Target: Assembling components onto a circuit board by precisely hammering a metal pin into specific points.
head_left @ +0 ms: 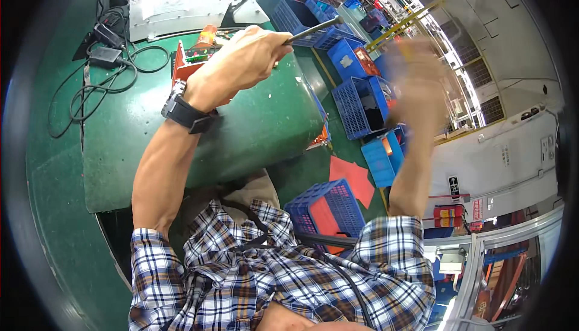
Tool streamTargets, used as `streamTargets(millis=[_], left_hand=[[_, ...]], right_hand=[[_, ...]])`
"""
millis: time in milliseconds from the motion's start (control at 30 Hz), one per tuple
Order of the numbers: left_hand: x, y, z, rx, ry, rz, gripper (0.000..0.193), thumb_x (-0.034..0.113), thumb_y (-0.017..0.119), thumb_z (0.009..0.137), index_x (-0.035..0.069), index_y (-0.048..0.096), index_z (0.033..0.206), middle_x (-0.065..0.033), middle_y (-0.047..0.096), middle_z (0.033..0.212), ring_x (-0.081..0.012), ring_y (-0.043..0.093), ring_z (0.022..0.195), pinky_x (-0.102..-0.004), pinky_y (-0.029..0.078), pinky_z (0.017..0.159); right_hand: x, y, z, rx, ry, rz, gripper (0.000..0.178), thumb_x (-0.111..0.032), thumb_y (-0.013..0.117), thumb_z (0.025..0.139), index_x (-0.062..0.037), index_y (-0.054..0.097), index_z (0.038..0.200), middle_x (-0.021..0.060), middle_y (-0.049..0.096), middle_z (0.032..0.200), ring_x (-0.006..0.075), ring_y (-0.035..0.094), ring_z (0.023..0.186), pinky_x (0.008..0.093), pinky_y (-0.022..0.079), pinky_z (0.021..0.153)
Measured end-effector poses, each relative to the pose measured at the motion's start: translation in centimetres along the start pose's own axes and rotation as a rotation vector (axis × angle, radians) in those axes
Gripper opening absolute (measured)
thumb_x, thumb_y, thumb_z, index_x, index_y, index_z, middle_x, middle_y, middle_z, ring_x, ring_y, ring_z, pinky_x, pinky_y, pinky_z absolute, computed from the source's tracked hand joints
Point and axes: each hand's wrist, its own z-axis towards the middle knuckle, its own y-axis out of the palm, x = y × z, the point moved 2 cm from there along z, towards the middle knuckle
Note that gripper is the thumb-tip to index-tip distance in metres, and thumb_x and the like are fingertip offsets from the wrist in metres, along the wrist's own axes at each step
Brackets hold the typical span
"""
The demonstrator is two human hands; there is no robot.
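My left hand (244, 59), with a black watch (184, 111) on its wrist, is closed around a thin dark rod (316, 30). The rod sticks out to the right from the fist, and its other end is hidden by the fingers. Beside and behind that wrist stands a red panel (180, 62) with a small green part (196, 58) against it. An orange, partly see-through piece (206, 35) lies just beyond. My right hand (419, 74) is raised at the right, away from the table. Motion smears its fingers, so whether they hold anything is unclear.
The green table (120, 168) carries black cables with power adapters (105, 56) at the left and a white machine base (181, 23) at the back. Blue crates (353, 108) line the floor to the right. Another blue crate (347, 201) sits near my body beside red sheets (353, 177).
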Motion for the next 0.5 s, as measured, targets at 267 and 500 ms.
streamTargets(millis=[267,500], left_hand=[[-1.3,-1.0,-1.6,0.070,-0.037,0.029,0.015,0.013,0.058,0.096,-0.002,0.058,0.092,-0.0221,0.062,0.072,-0.0426,0.063,0.074,-0.0498,0.046,0.067],[-0.5,-2.4,-1.3,-0.004,0.014,0.101,0.015,0.014,0.060,0.094,-0.001,0.058,0.094,-0.0212,0.065,0.079,-0.0412,0.064,0.079,-0.0495,0.046,0.068]], right_hand=[[-2.4,1.2,2.5,-0.270,-0.010,-0.215,0.022,-0.024,0.066,0.098,-0.0036,0.069,0.088,-0.0044,0.048,0.060,0.0054,0.044,0.057,0.0267,0.035,0.047],[2.5,5.4,-3.6,-0.673,-0.351,-0.673,0.028,-0.022,0.068,0.096,-0.0032,0.062,0.075,-0.0014,0.051,0.060,0.0077,0.046,0.056,0.0294,0.037,0.052]])
